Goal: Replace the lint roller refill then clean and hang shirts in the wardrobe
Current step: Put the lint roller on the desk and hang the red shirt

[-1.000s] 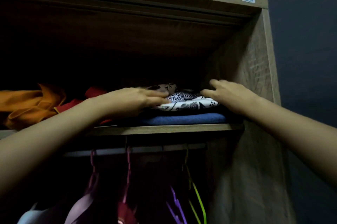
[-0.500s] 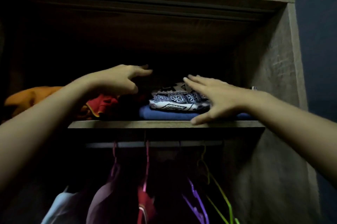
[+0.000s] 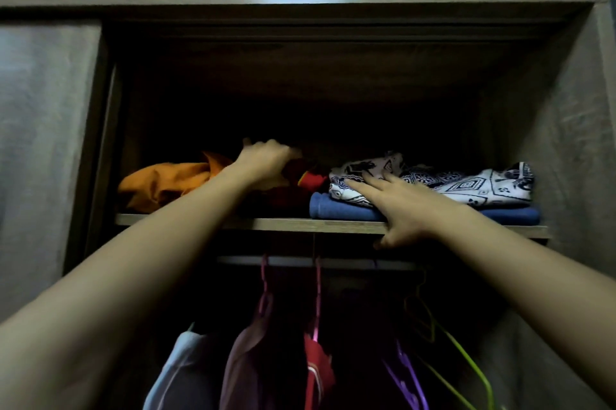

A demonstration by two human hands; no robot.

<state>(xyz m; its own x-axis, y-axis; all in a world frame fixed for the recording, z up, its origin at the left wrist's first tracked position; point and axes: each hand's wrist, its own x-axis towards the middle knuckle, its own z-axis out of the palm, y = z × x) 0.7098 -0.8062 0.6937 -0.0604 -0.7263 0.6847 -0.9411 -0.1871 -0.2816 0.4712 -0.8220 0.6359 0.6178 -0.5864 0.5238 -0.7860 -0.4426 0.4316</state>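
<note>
On the wardrobe's upper shelf (image 3: 286, 225) lie a crumpled orange garment (image 3: 166, 181), a dark red garment (image 3: 308, 177), and a folded black-and-white patterned cloth (image 3: 466, 184) on top of a folded blue cloth (image 3: 340, 207). My left hand (image 3: 266, 159) reaches deep onto the shelf and its fingers curl over the red garment; the grip itself is in shadow. My right hand (image 3: 400, 206) lies flat with fingers spread on the patterned and blue stack, its thumb below the shelf's front edge.
Under the shelf runs a hanging rail (image 3: 350, 263) with pink hangers (image 3: 316, 296), a red shirt (image 3: 318, 366), a mauve shirt (image 3: 246, 366), a pale blue shirt (image 3: 173, 373), and bare purple (image 3: 406, 379) and green hangers (image 3: 460, 353). A sliding door (image 3: 43, 142) covers the left.
My left hand has dropped from above onto the red garment. My right hand has slid left along the folded stack. The view has pulled back and tilted up.
</note>
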